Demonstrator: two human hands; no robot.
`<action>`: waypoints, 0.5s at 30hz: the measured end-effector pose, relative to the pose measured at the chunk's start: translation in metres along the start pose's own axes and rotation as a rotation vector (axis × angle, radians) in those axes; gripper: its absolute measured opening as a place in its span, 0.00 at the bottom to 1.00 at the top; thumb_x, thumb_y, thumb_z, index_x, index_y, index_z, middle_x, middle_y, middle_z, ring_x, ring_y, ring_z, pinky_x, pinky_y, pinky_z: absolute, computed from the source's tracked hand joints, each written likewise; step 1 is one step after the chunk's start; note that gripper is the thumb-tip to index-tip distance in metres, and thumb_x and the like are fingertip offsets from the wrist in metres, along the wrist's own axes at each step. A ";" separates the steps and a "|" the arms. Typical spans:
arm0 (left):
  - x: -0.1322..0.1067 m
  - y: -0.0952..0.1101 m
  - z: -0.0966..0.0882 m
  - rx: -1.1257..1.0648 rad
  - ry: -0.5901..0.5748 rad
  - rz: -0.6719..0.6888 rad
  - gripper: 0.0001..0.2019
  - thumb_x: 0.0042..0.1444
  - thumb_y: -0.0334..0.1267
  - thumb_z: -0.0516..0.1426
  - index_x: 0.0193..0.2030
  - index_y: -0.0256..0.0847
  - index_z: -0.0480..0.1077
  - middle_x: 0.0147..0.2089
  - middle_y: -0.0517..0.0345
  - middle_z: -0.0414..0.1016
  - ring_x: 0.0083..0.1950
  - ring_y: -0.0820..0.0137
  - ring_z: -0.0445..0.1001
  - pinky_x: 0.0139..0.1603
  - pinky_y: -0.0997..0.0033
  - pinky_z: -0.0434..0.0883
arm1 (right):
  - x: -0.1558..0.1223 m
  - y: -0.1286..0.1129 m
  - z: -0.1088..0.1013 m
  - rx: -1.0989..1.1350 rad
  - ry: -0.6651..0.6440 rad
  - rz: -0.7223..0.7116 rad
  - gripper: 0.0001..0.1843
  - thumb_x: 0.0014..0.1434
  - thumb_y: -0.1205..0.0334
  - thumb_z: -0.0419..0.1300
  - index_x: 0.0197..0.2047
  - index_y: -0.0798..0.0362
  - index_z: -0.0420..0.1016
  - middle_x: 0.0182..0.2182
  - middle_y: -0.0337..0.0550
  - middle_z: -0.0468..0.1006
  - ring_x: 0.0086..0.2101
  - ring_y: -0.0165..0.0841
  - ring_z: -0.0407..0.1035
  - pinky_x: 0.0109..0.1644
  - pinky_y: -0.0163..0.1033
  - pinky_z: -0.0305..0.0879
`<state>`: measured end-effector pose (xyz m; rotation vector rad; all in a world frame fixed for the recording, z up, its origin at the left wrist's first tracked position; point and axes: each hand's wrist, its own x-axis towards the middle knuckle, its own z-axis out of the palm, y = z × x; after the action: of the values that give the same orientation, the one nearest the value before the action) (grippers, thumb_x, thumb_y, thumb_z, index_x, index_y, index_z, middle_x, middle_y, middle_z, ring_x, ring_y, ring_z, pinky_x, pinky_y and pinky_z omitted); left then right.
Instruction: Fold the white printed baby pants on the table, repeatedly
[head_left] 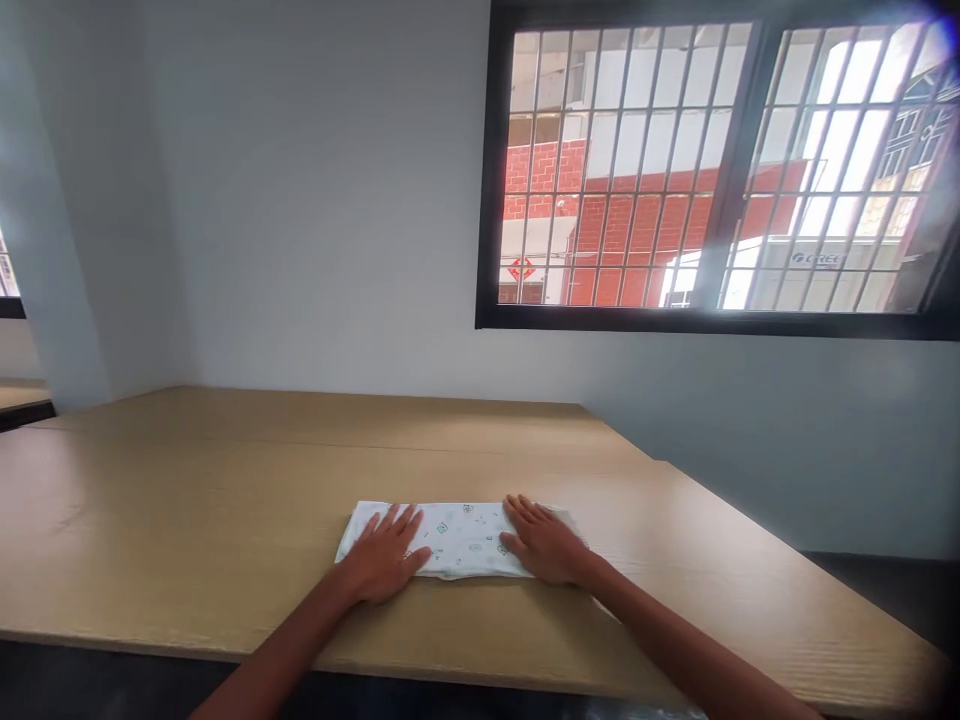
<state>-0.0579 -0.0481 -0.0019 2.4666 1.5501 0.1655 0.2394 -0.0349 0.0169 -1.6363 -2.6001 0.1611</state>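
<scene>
A white cloth with small printed figures lies folded into a flat, wide rectangle near the front edge of the table. My left hand rests flat on its left end, fingers stretched out and a little apart. On the right end lies my right hand, palm down, with the fingers extended and the thumb pointing inward. Neither hand grips the cloth. Each hand covers part of the print. What kind of cloth item it is cannot be made out in its folded form.
The pale wooden table stretches back to a grey wall, with a seam running across it. Its right edge slants toward me. A dark-framed window with metal bars is set in the wall at upper right.
</scene>
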 end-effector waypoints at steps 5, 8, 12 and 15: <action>0.004 -0.010 -0.022 0.057 -0.162 -0.145 0.39 0.64 0.54 0.39 0.71 0.22 0.43 0.73 0.38 0.38 0.74 0.51 0.38 0.70 0.53 0.46 | -0.003 0.004 -0.014 -0.064 0.010 0.135 0.35 0.68 0.49 0.40 0.70 0.66 0.51 0.69 0.58 0.45 0.68 0.47 0.37 0.69 0.55 0.36; 0.033 0.032 -0.013 0.071 -0.024 -0.114 0.34 0.65 0.48 0.39 0.69 0.20 0.49 0.72 0.34 0.44 0.73 0.49 0.42 0.70 0.53 0.47 | 0.019 -0.032 -0.004 0.022 0.075 0.011 0.33 0.69 0.52 0.39 0.69 0.66 0.52 0.69 0.59 0.46 0.68 0.45 0.38 0.69 0.52 0.39; 0.040 0.050 0.010 -0.013 0.104 0.053 0.32 0.66 0.45 0.38 0.71 0.26 0.47 0.73 0.41 0.43 0.74 0.55 0.41 0.71 0.55 0.44 | 0.029 -0.045 0.010 0.105 0.024 -0.157 0.32 0.69 0.54 0.39 0.71 0.62 0.48 0.69 0.55 0.46 0.68 0.41 0.39 0.69 0.51 0.40; 0.015 0.015 0.013 -0.016 0.075 -0.026 0.34 0.66 0.51 0.37 0.72 0.29 0.46 0.73 0.45 0.42 0.74 0.54 0.38 0.71 0.52 0.43 | 0.012 -0.016 0.006 0.045 0.008 -0.099 0.34 0.69 0.49 0.39 0.71 0.62 0.47 0.69 0.55 0.46 0.68 0.43 0.38 0.69 0.55 0.35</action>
<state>-0.0351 -0.0428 -0.0111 2.4531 1.6032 0.2683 0.2195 -0.0316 0.0127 -1.4868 -2.6445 0.2057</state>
